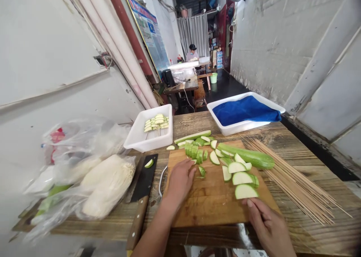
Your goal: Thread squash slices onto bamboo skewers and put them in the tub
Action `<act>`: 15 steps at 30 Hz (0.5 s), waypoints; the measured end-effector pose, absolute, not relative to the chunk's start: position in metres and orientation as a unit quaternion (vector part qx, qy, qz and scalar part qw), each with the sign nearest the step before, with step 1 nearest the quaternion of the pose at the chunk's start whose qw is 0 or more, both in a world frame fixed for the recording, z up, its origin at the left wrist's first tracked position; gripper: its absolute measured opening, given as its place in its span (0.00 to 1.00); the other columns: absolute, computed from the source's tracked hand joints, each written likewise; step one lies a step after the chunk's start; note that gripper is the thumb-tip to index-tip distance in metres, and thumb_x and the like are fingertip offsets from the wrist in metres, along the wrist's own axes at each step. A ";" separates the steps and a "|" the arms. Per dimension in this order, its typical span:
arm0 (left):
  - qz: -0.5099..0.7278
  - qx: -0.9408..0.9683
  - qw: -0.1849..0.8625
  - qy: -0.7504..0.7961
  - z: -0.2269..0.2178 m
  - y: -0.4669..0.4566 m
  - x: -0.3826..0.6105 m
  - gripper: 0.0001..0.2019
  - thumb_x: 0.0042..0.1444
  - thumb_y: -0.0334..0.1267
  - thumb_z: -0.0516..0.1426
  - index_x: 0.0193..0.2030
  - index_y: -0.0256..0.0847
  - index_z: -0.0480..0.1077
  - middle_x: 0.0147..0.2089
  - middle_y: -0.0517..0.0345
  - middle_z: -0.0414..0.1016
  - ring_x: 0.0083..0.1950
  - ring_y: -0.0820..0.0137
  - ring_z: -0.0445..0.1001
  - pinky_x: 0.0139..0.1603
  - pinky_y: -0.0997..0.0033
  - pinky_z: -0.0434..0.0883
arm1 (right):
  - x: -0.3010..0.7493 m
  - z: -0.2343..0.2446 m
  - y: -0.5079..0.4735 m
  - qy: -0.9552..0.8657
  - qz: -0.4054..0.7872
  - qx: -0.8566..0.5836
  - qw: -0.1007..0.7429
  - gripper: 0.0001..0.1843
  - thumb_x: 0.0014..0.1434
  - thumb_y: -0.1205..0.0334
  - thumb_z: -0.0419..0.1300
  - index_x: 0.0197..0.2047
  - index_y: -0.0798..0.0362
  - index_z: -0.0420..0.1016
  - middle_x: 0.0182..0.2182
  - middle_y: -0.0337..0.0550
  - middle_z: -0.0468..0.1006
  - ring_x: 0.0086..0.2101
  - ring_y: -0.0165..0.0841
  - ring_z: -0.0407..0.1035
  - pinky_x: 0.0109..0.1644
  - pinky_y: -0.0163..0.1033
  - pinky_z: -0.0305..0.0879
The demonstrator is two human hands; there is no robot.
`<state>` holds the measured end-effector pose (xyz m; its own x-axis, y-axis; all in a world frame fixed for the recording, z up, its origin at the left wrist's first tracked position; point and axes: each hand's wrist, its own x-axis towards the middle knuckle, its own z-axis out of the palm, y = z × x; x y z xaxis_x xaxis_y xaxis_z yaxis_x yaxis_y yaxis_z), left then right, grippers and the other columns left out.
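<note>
My right hand [266, 221] pinches a skewer near the front right of the wooden cutting board [208, 208]. Half-round zucchini slices [246, 191] are threaded on it, pale cut faces toward me; most of the stick is hidden. Over the board's left side is my left hand [180, 176], its thumb apart from its fingers. Those fingertips reach the near end of a row of cut zucchini pieces [194, 151], and whether they grip one is unclear. A loose zucchini piece [202, 171] lies just right of the thumb. More slices and a long zucchini half [248, 155] lie toward the back.
Bamboo skewers [293, 182] lie in a bundle on the right. A cleaver [142, 189] rests left of the board, a slice on its blade. Behind are a white tray [135, 138] with filled skewers and another tray [225, 130] with blue cloth [245, 110]. Plastic bags [104, 185] sit left.
</note>
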<state>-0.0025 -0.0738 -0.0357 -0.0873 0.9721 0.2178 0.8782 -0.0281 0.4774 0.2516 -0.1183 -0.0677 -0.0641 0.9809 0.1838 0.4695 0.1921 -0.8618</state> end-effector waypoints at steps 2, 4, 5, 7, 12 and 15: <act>0.232 0.668 0.059 0.704 -0.030 -0.065 0.003 0.14 0.54 0.38 0.50 0.45 0.42 0.72 0.46 0.50 0.73 0.49 0.60 0.67 0.52 0.58 0.59 | 0.253 -0.068 -0.117 -0.669 0.315 -0.541 0.401 0.18 0.60 0.52 0.48 0.33 0.54 0.73 0.26 0.47 0.78 0.24 0.33 0.71 0.26 0.31 0.65; 0.189 0.662 0.021 0.725 -0.020 -0.057 0.007 0.13 0.54 0.38 0.51 0.44 0.43 0.72 0.44 0.50 0.73 0.48 0.58 0.66 0.51 0.55 0.57 | 0.255 -0.068 -0.116 -0.683 0.311 -0.525 0.401 0.16 0.61 0.54 0.48 0.33 0.54 0.72 0.27 0.47 0.79 0.25 0.34 0.72 0.28 0.32 0.66; 0.166 0.662 0.006 0.730 -0.015 -0.053 0.009 0.13 0.54 0.38 0.51 0.44 0.43 0.72 0.43 0.50 0.73 0.47 0.58 0.66 0.51 0.54 0.57 | 0.255 -0.069 -0.115 -0.689 0.308 -0.519 0.402 0.15 0.61 0.55 0.49 0.33 0.54 0.72 0.27 0.47 0.79 0.26 0.34 0.72 0.29 0.32 0.66; 0.130 0.685 -0.009 0.716 -0.004 -0.045 0.012 0.14 0.55 0.38 0.50 0.46 0.44 0.71 0.45 0.49 0.72 0.48 0.58 0.65 0.50 0.55 0.57 | 0.256 -0.069 -0.115 -0.695 0.305 -0.510 0.405 0.15 0.61 0.56 0.49 0.34 0.55 0.72 0.27 0.47 0.78 0.26 0.34 0.73 0.29 0.32 0.66; 0.046 0.787 0.000 0.615 0.007 -0.021 0.018 0.26 0.50 0.33 0.54 0.57 0.47 0.59 0.61 0.54 0.60 0.61 0.58 0.53 0.57 0.55 0.50 | 0.252 -0.065 -0.115 -0.688 0.317 -0.507 0.412 0.15 0.62 0.57 0.47 0.33 0.54 0.71 0.25 0.45 0.77 0.26 0.34 0.72 0.29 0.32 0.66; -0.001 0.798 0.037 0.601 0.001 -0.011 0.013 0.32 0.47 0.31 0.56 0.60 0.46 0.54 0.60 0.52 0.60 0.63 0.57 0.51 0.60 0.51 0.44 | 0.251 -0.061 -0.116 -0.682 0.330 -0.509 0.408 0.15 0.62 0.58 0.46 0.32 0.54 0.70 0.23 0.44 0.76 0.25 0.33 0.71 0.26 0.32 0.64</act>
